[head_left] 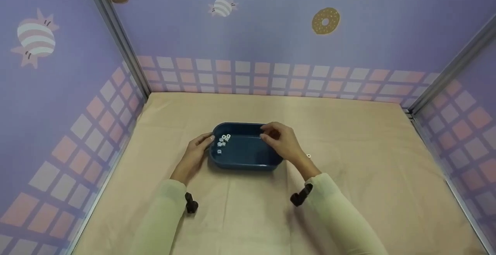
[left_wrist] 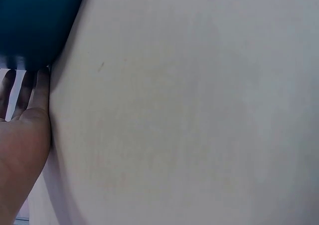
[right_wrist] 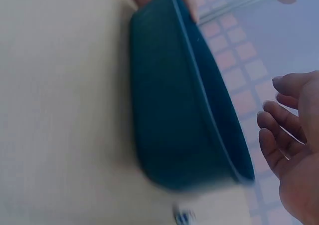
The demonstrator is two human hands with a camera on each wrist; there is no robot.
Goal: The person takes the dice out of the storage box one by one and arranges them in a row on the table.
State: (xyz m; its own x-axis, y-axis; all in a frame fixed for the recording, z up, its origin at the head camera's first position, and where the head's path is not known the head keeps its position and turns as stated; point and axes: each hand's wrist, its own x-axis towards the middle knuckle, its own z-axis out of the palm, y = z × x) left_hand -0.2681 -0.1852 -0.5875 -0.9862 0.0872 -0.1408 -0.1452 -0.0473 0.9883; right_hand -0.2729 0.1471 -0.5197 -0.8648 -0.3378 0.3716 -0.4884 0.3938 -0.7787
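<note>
A dark blue rectangular tub (head_left: pixel 244 166) with rounded corners stands on the cloth. Several small white cube beads (head_left: pixel 219 144) with dark marks lie in its left part. At the tub's left end, my left hand (head_left: pixel 195 152) holds the wall, thumb at the rim and fingers outside. My right hand (head_left: pixel 282 140) is above the tub's right end, fingers loosely bent, thumb apart, with nothing visible between them. One more white bead (head_left: pixel 309 155) sits on the cloth beside my right wrist; the right wrist view shows a blurred bead (right_wrist: pixel 183 217) near the tub's end.
A pale cloth (head_left: pixel 240 216) covers the table. Behind it rises a purple printed wall (head_left: pixel 263 34), with side walls left and right joined at metal posts (head_left: pixel 120 34). Each wrist wears a black camera mount (head_left: pixel 191 204).
</note>
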